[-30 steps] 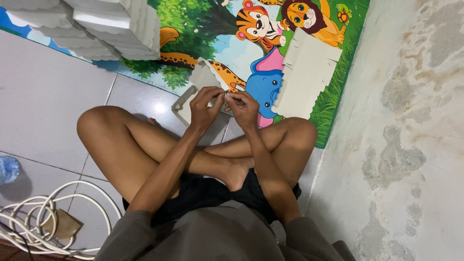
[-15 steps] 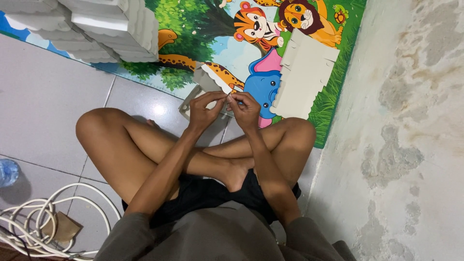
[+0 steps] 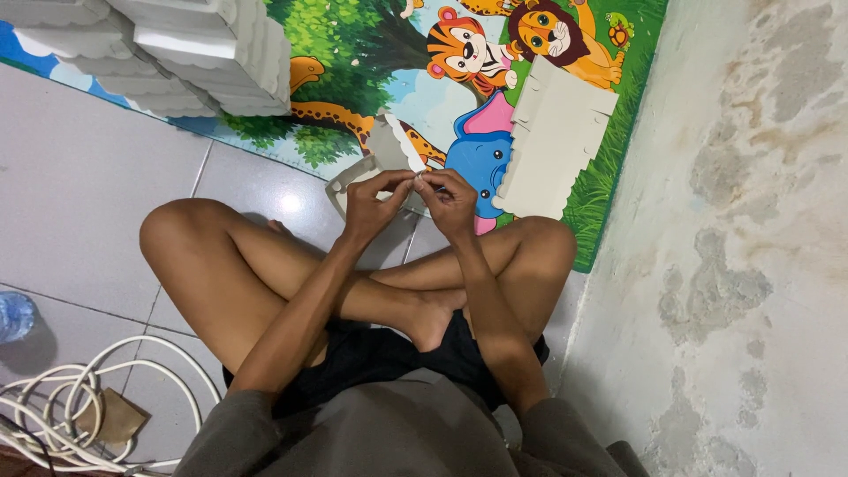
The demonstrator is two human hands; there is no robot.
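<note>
Cartoon animal mat (image 3: pixel 389 71), stacked white foam pieces (image 3: pixel 203 53), coiled white cable (image 3: pixel 62 406), perhaps a water bottle (image 3: pixel 13 316).

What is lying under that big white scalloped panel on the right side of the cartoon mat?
The white scalloped panel lies on the animal-print mat. Around it show the lion, the blue elephant and green grass. Whatever is printed directly beneath the panel is covered.

The person sat cross-legged on the floor (image 3: pixel 79 203), both hands meeting in front of the knees: the left hand (image 3: pixel 371 205) and right hand (image 3: pixel 452 201) pinched a small flat piece (image 3: pixel 408 152) between them. Beyond lay a play mat (image 3: pixel 371 53), with stacked foam pieces (image 3: pixel 185 49) on its left and a foam panel (image 3: pixel 552 141) on its right. A cable coil (image 3: pixel 79 406) lay at the person's left, a wall (image 3: pixel 760 238) on the right.
</note>
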